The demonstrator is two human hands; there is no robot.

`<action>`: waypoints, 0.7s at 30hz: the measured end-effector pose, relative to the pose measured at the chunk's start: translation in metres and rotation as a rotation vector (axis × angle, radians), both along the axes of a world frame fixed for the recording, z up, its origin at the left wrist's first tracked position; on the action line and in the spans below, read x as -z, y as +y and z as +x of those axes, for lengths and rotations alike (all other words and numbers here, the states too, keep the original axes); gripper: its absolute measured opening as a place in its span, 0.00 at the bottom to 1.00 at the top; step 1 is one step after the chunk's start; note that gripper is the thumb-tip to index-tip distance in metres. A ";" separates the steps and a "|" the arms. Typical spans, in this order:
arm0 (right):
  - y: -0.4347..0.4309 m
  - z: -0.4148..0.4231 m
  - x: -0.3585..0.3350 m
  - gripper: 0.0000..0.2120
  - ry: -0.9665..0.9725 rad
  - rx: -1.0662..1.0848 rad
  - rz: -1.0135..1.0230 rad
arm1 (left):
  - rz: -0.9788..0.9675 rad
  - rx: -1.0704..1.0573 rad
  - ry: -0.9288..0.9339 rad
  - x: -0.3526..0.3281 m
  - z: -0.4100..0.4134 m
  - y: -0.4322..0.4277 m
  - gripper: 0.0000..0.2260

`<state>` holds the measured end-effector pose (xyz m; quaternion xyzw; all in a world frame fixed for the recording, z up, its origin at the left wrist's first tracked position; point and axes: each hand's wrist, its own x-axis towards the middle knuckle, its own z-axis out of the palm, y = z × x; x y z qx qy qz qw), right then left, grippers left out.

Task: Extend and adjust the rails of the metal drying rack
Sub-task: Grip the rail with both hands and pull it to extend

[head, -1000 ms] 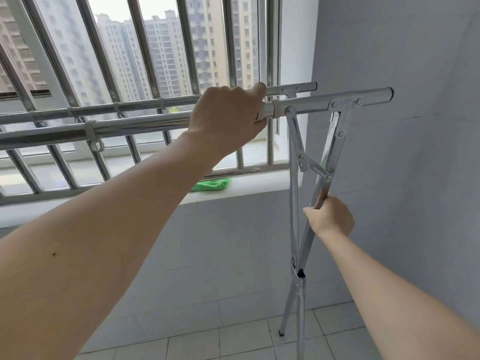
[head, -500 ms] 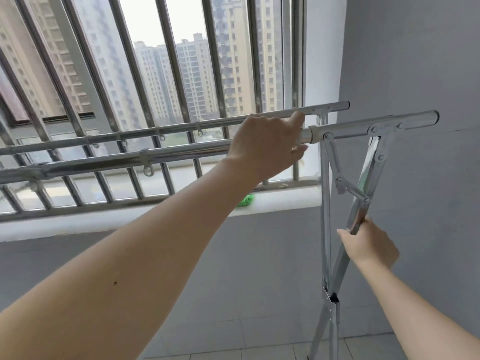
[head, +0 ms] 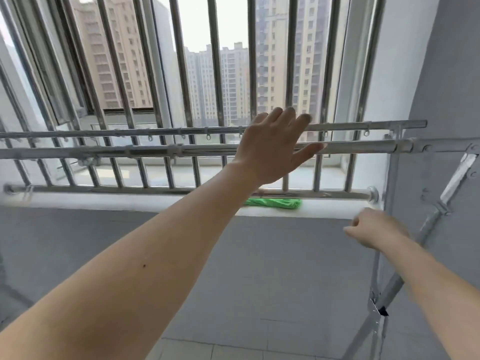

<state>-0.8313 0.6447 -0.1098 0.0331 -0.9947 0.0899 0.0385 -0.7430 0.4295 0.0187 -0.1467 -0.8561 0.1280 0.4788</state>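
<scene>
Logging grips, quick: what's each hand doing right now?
Left hand: open, fingers spread over the near rail, gripping nothing.
Right hand: loosely curled beside the rack leg, holding nothing.

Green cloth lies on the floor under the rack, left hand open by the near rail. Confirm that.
Not the floor: the head view shows the green cloth lying on the window sill. The rest holds: the left hand is open by the near rail.

Left hand raised with fingers spread wide; right hand loosely curled, lower
</scene>
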 end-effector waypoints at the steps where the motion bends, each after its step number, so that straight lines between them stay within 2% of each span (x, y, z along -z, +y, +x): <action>1: -0.026 0.008 -0.006 0.11 0.045 -0.053 -0.016 | 0.006 -0.020 -0.008 0.001 0.010 -0.017 0.25; 6: -0.172 0.061 -0.027 0.07 0.196 -0.300 -0.092 | 0.047 -0.185 -0.004 0.003 0.081 -0.132 0.23; 11: -0.307 0.128 -0.035 0.09 0.274 -0.503 -0.125 | 0.154 -0.327 -0.049 0.016 0.166 -0.247 0.20; 17: -0.458 0.221 -0.036 0.06 0.288 -0.728 -0.220 | 0.273 -0.532 -0.074 0.037 0.282 -0.377 0.18; 21: -0.530 0.275 -0.030 0.08 0.264 -0.839 -0.243 | 0.374 -0.663 -0.115 0.049 0.344 -0.442 0.16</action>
